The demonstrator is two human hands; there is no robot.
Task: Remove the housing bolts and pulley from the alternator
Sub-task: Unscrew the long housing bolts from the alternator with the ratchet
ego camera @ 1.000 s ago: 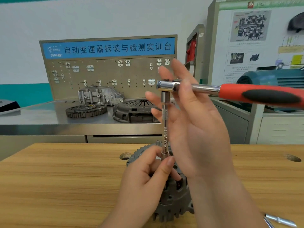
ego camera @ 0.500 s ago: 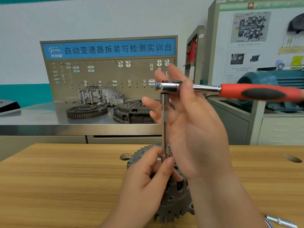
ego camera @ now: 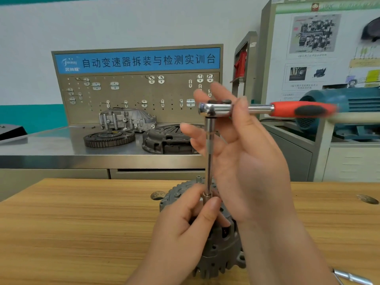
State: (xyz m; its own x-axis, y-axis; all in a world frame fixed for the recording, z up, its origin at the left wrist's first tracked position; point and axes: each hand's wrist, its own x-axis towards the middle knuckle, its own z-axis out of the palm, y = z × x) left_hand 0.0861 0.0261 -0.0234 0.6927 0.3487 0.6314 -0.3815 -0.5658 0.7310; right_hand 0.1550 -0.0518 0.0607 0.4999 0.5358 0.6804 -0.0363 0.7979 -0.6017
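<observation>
The grey alternator (ego camera: 218,256) sits on the wooden table (ego camera: 72,227), largely hidden by my hands. A ratchet wrench (ego camera: 257,109) with a red and black handle lies level above it, its long extension bar (ego camera: 209,161) running straight down to a socket on the housing. My left hand (ego camera: 185,229) pinches the socket end at the alternator. My right hand (ego camera: 242,153) stands behind the bar, thumb over the ratchet head and fingers spread. Whether a bolt is in the socket is hidden.
A steel bench (ego camera: 51,149) behind the table carries a flywheel (ego camera: 110,138), a clutch cover (ego camera: 166,140) and an aluminium housing (ego camera: 125,120) before a tool pegboard (ego camera: 135,95). A blue motor (ego camera: 339,112) stands at right. A shiny tool (ego camera: 351,277) lies at the table's near right.
The ratchet handle has swung slightly, and its red grip now ends nearer my hand. My right fingers have shifted a little around the head. The left hand keeps its pinch on the socket.
</observation>
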